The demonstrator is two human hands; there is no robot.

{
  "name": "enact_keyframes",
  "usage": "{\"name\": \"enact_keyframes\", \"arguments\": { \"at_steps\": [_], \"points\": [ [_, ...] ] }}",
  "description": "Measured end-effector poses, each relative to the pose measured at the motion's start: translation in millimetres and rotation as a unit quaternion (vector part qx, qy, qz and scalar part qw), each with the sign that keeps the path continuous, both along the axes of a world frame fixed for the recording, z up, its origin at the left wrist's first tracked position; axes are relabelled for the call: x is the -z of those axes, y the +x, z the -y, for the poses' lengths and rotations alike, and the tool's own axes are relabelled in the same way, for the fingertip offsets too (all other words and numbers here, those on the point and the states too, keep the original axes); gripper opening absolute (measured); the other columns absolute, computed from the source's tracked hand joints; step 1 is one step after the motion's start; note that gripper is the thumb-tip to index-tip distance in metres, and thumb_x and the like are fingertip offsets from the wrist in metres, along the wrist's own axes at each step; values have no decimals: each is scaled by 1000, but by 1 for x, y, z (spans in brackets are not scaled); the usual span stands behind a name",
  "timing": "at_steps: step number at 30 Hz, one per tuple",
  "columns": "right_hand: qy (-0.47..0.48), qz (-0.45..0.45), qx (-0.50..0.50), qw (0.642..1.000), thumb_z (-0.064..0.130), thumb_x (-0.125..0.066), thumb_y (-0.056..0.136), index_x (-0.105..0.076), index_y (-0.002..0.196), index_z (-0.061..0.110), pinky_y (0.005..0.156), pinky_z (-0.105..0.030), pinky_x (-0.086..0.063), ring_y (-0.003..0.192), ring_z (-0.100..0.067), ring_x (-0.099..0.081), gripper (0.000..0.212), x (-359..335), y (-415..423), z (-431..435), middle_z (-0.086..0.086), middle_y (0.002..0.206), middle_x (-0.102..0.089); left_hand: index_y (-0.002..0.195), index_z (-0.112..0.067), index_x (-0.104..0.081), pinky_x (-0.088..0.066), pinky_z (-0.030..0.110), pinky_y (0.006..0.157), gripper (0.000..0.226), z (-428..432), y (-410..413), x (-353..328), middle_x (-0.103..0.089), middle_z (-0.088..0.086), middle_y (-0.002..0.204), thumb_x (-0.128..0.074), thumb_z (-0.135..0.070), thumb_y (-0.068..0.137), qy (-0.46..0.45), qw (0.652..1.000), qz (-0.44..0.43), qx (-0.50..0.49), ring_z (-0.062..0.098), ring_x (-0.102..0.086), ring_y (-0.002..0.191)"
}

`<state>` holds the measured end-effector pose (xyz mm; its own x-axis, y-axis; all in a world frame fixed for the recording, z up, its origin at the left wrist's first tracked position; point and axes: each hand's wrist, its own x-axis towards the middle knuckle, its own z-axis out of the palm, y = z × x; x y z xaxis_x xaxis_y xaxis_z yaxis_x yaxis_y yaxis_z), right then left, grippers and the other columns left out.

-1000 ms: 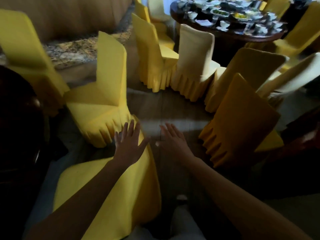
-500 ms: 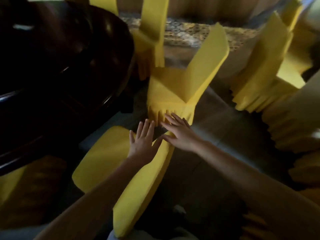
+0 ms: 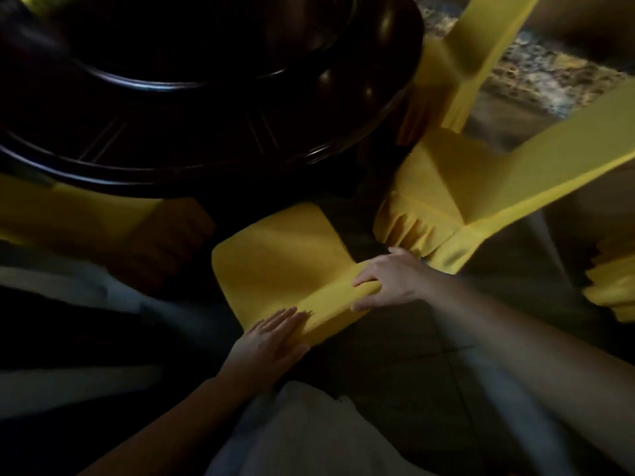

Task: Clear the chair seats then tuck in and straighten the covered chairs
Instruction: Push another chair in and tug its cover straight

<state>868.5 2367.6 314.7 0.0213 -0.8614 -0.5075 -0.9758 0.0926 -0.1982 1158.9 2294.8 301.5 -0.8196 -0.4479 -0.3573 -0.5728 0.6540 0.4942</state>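
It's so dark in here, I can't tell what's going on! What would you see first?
The bright yellow chair in the middle jumps out of the gloom. The right hand grips the top of its back, and the left hand lies flat on it. A big dark round table fills the upper left, with a second chair at its right.

A dark round table stands near patterned carpet.

Yellow-covered near chair: seat bare, front edge close to the dark desk rim. Just right of it, second chair, pleated skirt, set at an angle. Beyond, third chair, blurred.
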Motion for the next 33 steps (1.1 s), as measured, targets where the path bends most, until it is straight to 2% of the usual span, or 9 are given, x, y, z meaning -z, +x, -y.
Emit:
{"name": "enact_keyframes", "arguments": {
  "at_steps": [2, 5, 9, 13, 18, 23, 25, 29, 33],
  "points": [
    [-5, -17, -16, 1000, 98, -16, 55, -50, 130, 38, 106, -44, -33, 119, -15, -52, 102, 4, -2, -2, 9, 129, -59, 143, -44, -28, -39, 29, 103, 69, -1, -1, 1, -35, -18, 149, -28, -75, 81, -23, 999, -25, -15, 3, -36, 134],
    [-39, -38, -17, 998, 100, -16, 55, -56, 124, 37, 93, -38, -43, 103, -14, -59, 102, 9, -4, -4, 9, 114, -65, 140, -44, -34, -48, 29, 88, 60, -3, -1, 3, -51, -14, 138, -38, -67, 85, -79, 996, -31, -20, 11, -56, 116],
    [-96, -49, -9, 994, 98, -18, 61, -60, 118, 34, 93, -38, -43, 101, -15, -59, 96, 14, -5, -7, 8, 110, -65, 137, -41, -41, -52, 26, 72, 60, 4, 2, 10, -63, -13, 124, -33, -69, 85, -125, 990, -64, 13, 11, -66, 96],
    [-138, -57, -4, 989, 97, -13, 63, -61, 120, 32, 104, -40, -34, 113, -14, -54, 98, 16, -6, -13, 9, 120, -63, 127, -35, -55, -49, 16, 54, 54, 11, 1, 14, -70, -16, 106, -37, -66, 87, -167, 981, -90, 41, 3, -69, 76],
    [-173, -60, 71, 980, 95, -14, 62, -59, 121, 32, 114, -50, -13, 127, -17, -43, 98, 13, -8, 5, 7, 128, -57, 135, -39, -45, -47, 23, 72, 77, 36, -18, 5, -64, -8, 121, -17, -78, 75, -145, 989, -30, -12, 14, -66, 95],
    [-185, -66, 145, 970, 97, -7, 56, -54, 119, 34, 112, -52, -19, 128, -20, -36, 101, 14, -17, 38, 5, 130, -50, 128, -38, -54, -43, 27, 72, 58, 74, -46, -2, -68, -2, 113, -49, -69, 80, -159, 983, 39, -86, 19, -64, 97],
    [-186, -70, 157, 967, 98, -11, 56, -54, 117, 35, 109, -52, -21, 127, -22, -35, 98, 17, -21, 52, 3, 129, -49, 126, -36, -55, -42, 25, 71, 59, 89, -52, -1, -68, -3, 111, -52, -70, 78, -161, 981, 51, -95, 17, -64, 97],
    [-152, -49, 175, 971, 87, -37, 68, -51, 117, 34, 110, -54, -17, 129, -25, -31, 74, 18, -28, 78, 1, 132, -43, 124, -34, -59, -47, 29, 77, 61, 119, -60, 2, -68, 0, 109, -55, -70, 75, -147, 982, 54, -106, 19, -63, 97],
    [-139, -38, 182, 973, 84, -42, 70, -51, 118, 34, 112, -54, -14, 131, -26, -27, 71, 17, -39, 103, 1, 136, -40, 123, -35, -59, -51, 33, 79, 63, 147, -69, 6, -68, 1, 110, -54, -74, 72, -132, 984, 51, -105, 19, -63, 96]
  ]
}}
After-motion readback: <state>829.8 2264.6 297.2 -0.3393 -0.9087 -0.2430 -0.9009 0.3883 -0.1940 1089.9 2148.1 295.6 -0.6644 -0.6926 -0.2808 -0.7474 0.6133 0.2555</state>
